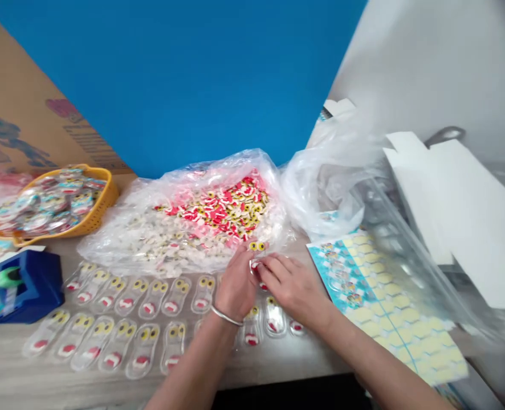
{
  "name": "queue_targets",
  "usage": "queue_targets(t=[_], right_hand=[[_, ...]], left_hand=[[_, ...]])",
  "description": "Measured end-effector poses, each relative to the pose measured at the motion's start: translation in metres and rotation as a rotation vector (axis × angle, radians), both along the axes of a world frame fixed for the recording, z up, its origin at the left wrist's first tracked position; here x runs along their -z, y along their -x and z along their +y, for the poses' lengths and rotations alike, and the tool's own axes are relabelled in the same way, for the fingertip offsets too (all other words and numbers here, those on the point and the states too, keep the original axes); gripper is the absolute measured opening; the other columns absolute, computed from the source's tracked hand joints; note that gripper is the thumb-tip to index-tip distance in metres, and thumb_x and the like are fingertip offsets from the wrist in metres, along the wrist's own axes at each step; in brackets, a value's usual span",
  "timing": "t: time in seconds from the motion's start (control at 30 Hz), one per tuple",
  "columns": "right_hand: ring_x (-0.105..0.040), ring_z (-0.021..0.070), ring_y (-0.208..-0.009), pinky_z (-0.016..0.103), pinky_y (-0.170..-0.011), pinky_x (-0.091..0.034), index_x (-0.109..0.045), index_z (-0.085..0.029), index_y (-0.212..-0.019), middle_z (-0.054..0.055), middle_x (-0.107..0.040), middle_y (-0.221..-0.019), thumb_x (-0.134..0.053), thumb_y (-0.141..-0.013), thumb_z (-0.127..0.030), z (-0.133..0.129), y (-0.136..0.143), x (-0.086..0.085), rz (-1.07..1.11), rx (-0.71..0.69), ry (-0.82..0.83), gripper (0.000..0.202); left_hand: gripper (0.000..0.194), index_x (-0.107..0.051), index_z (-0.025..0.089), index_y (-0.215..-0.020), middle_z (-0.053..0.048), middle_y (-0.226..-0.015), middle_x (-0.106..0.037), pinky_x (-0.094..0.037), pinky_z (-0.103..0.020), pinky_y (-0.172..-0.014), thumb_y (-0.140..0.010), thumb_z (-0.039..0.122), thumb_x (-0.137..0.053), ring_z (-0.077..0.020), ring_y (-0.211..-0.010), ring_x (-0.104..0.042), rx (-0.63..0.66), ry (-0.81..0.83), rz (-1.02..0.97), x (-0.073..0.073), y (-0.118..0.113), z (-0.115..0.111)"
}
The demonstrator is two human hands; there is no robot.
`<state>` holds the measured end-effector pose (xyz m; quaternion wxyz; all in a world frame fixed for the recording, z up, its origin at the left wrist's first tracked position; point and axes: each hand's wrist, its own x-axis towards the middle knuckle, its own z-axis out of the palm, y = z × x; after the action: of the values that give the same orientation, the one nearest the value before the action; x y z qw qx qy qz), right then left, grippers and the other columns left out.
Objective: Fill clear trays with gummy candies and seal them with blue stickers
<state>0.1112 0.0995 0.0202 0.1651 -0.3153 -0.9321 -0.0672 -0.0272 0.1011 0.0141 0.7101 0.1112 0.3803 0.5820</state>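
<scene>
My left hand, with a silver bangle at its wrist, and my right hand meet above the table. Their fingers pinch a small red-and-white mouth-shaped piece, partly hidden by the fingertips. A yellow eye-shaped piece shows just beyond the left fingers; whether that hand holds it, I cannot tell. Below and left of the hands lie rows of clear plastic shells, most with yellow eyes and a red mouth inside. Behind them an open clear bag spreads out, full of loose eye and mouth pieces.
At the left stand a yellow basket of packed items and a blue tape dispenser. To the right lie printed blue-and-yellow card sheets, a crumpled clear bag and white cardboard. A blue panel rises behind.
</scene>
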Motion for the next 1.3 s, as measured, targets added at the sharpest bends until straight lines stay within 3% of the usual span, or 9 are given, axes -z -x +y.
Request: queue_targets(t=[0.17,0.33,0.5,0.63,0.83,0.97,1.1,1.2,1.3], right_hand=[[-0.061,0.0269,-0.106,0.039,-0.084,-0.051,-0.066,-0.015,-0.108,0.012,-0.069,-0.108,-0.045,-0.098,-0.019,-0.027,-0.021,0.004,0.048,0.109,0.045,0.023],[-0.063,0.0223,-0.102,0.037,-0.087,-0.051,-0.064,-0.019,-0.109,0.010,-0.070,-0.110,-0.046,-0.096,-0.017,-0.044,-0.052,0.013,0.315,0.253,0.130,0.023],[-0.064,0.0207,-0.096,0.032,-0.084,-0.049,-0.064,-0.020,-0.108,0.007,-0.070,-0.103,-0.049,-0.094,-0.020,-0.043,-0.114,0.028,0.495,0.758,0.293,0.020],[-0.064,0.0199,-0.087,0.029,-0.075,-0.046,-0.067,-0.019,-0.102,0.007,-0.069,-0.098,-0.052,-0.092,-0.024,-0.027,-0.154,0.037,0.403,1.058,0.388,0.019],[-0.063,0.0183,-0.087,0.028,-0.078,-0.043,-0.067,-0.019,-0.103,0.006,-0.068,-0.101,-0.053,-0.091,-0.024,-0.007,-0.163,0.033,0.398,1.013,0.437,0.019],[-0.060,0.0204,-0.105,0.029,-0.093,-0.041,-0.066,-0.016,-0.109,0.010,-0.067,-0.110,-0.049,-0.093,-0.021,0.031,-0.157,0.023,0.445,0.893,0.329,0.023],[-0.058,0.0186,-0.114,0.026,-0.098,-0.038,-0.064,-0.015,-0.117,0.010,-0.065,-0.118,-0.045,-0.095,-0.016,0.103,-0.153,0.012,0.393,0.881,0.352,0.029],[-0.061,0.0215,-0.108,0.028,-0.093,-0.041,-0.066,-0.015,-0.114,0.012,-0.066,-0.115,-0.053,-0.090,-0.018,0.153,-0.150,0.017,0.376,0.922,0.383,0.028],[-0.061,0.0256,-0.105,0.032,-0.089,-0.043,-0.067,-0.012,-0.108,0.017,-0.066,-0.113,-0.061,-0.084,-0.020,0.183,-0.144,0.030,0.386,0.972,0.399,0.027]], left_hand=[[0.044,-0.061,0.019,-0.110,-0.006,-0.109,-0.071,-0.054,-0.026,-0.081,-0.068,0.005,-0.066,-0.0176,-0.095,-0.069,0.123,0.045,0.083,-0.005,-0.022,-0.012],[0.044,-0.061,0.019,-0.109,-0.008,-0.114,-0.069,-0.057,-0.028,-0.081,-0.069,0.004,-0.069,-0.0210,-0.098,-0.070,0.197,0.073,0.151,-0.008,-0.044,-0.016],[0.040,-0.060,0.019,-0.107,-0.009,-0.117,-0.066,-0.058,-0.038,-0.088,-0.072,0.002,-0.066,-0.0260,-0.105,-0.069,0.192,0.103,0.224,-0.011,-0.056,-0.018],[0.037,-0.061,0.018,-0.106,-0.009,-0.118,-0.066,-0.059,-0.038,-0.088,-0.073,0.003,-0.065,-0.0267,-0.106,-0.068,0.215,0.103,0.234,-0.013,-0.058,-0.019],[0.036,-0.062,0.018,-0.105,-0.010,-0.121,-0.065,-0.059,-0.038,-0.087,-0.074,0.002,-0.065,-0.0272,-0.106,-0.068,0.209,0.113,0.228,-0.012,-0.059,-0.019],[0.035,-0.063,0.018,-0.106,-0.011,-0.123,-0.065,-0.060,-0.037,-0.086,-0.074,0.003,-0.066,-0.0273,-0.105,-0.069,0.195,0.142,0.235,-0.012,-0.061,-0.018],[0.035,-0.064,0.018,-0.106,-0.011,-0.123,-0.066,-0.060,-0.037,-0.086,-0.073,0.005,-0.068,-0.0273,-0.104,-0.070,0.196,0.167,0.227,-0.011,-0.061,-0.016],[0.038,-0.064,0.018,-0.108,-0.011,-0.124,-0.066,-0.060,-0.039,-0.086,-0.072,0.006,-0.070,-0.0287,-0.106,-0.069,0.189,0.165,0.225,-0.008,-0.058,-0.015],[0.041,-0.063,0.019,-0.110,-0.011,-0.126,-0.065,-0.061,-0.041,-0.086,-0.072,0.007,-0.070,-0.0303,-0.108,-0.068,0.173,0.178,0.232,-0.003,-0.052,-0.012]])
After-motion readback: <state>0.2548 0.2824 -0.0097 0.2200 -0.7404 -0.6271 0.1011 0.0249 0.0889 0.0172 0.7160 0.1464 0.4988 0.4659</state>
